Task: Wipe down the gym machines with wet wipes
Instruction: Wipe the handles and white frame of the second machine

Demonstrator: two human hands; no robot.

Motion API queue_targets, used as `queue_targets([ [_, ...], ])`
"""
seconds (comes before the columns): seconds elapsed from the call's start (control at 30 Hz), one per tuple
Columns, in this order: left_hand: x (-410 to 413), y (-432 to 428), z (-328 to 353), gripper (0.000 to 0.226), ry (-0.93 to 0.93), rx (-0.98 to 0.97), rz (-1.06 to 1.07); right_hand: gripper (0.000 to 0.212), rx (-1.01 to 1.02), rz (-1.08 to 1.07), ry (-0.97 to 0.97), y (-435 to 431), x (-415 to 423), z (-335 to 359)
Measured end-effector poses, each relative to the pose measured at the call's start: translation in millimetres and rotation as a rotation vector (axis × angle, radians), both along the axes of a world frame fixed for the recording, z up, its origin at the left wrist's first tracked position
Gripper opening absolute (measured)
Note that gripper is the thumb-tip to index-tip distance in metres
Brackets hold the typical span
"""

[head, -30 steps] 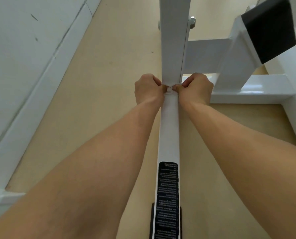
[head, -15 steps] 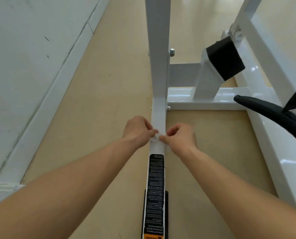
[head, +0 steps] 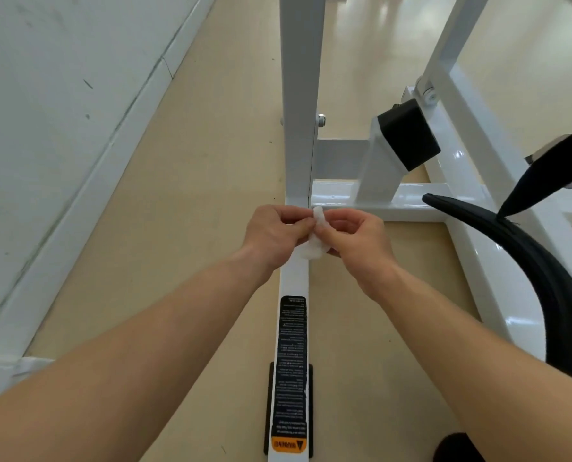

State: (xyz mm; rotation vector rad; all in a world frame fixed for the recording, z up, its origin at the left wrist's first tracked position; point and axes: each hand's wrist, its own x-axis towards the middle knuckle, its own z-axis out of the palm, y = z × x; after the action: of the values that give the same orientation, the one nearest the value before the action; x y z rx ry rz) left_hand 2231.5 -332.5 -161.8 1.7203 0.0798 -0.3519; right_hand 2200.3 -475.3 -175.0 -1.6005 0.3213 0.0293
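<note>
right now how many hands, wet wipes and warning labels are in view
hands: 2, the left hand and the right hand, both pinching the wipe
wet wipe: 1
warning label: 1, on the white floor bar
total: 4

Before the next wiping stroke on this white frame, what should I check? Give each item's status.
1. Grip on the wet wipe: ok, the left hand and right hand both pinch it.
2. Wipe opened flat: not ok, it is bunched.
3. Wipe touching the base bar: cannot tell.
4. Bar surface toward the warning label unobstructed: ok.
5. Wipe moist enough: cannot tell.
</note>
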Motion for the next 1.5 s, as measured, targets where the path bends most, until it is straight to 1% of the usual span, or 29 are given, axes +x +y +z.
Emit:
queue_targets([
  [0.03,0.3,1.5,2.4,0.014,0.005,-0.011,-0.032,0.016,-0.014,-0.015,0.002,-1.5,3.9,-1.8],
  [0.1,2.6,6.3,5.8,0.012,0.007,0.045,-0.071,0.014,-0.071,-0.053,0.003,-4.8,12.3,-5.5],
  [0.23,20.9,20.6,1.1,0.011,-0.087,0.204,0.031,0.027,-0.264,-0.171,0.022,-13.3,41.3,-11.5],
  [0.3,33.4,25.1,1.0,0.009,-0.117,0.230,0.058,0.023,-0.329,-0.248,0.003,-17.1,64.6,-11.1],
  [0.43,56.4,31.0,2.0,0.009,-0.150,0.254,0.102,0.011,-0.394,-0.351,-0.093,-12.0,112.4,-5.9],
  [0.6,63.0,35.7,-7.5,0.012,-0.134,0.258,0.137,0.015,-0.401,-0.407,-0.229,3.2,136.0,-10.8],
  [0.73,65.7,40.4,-15.4,0.015,-0.134,0.242,0.194,0.007,-0.409,-0.422,-0.236,8.3,148.7,-15.1],
  [0.77,67.0,41.5,-16.0,0.016,-0.133,0.234,0.211,0.008,-0.413,-0.429,-0.227,8.9,151.3,-15.1],
  [0.87,69.1,45.1,-17.2,0.018,-0.117,0.203,0.247,0.015,-0.428,-0.440,-0.150,11.7,155.6,-23.8],
  [0.97,67.7,49.3,-19.9,0.017,-0.102,0.202,0.260,0.015,-0.371,-0.450,-0.052,14.6,155.8,-33.4],
  [1.0,67.8,50.9,-21.0,0.017,-0.101,0.203,0.262,0.017,-0.364,-0.464,-0.055,15.1,156.8,-31.5],
  [1.07,68.5,54.2,-22.9,0.017,-0.093,0.200,0.276,0.021,-0.378,-0.478,-0.134,13.2,159.2,-22.2],
  [1.13,70.2,58.2,-25.8,0.018,-0.085,0.194,0.292,0.022,-0.405,-0.450,-0.219,10.2,160.5,-12.8],
  [1.2,71.2,60.6,-28.3,0.018,-0.067,0.189,0.309,0.019,-0.438,-0.408,-0.243,6.8,159.2,-14.4],
  [1.37,68.7,60.3,-37.8,0.019,-0.036,0.194,0.312,0.022,-0.499,-0.358,-0.108,5.1,159.6,-43.4],
  [1.5,65.3,60.3,-46.2,0.018,-0.017,0.210,0.307,0.022,-0.530,-0.274,-0.076,3.5,157.0,-58.9],
])
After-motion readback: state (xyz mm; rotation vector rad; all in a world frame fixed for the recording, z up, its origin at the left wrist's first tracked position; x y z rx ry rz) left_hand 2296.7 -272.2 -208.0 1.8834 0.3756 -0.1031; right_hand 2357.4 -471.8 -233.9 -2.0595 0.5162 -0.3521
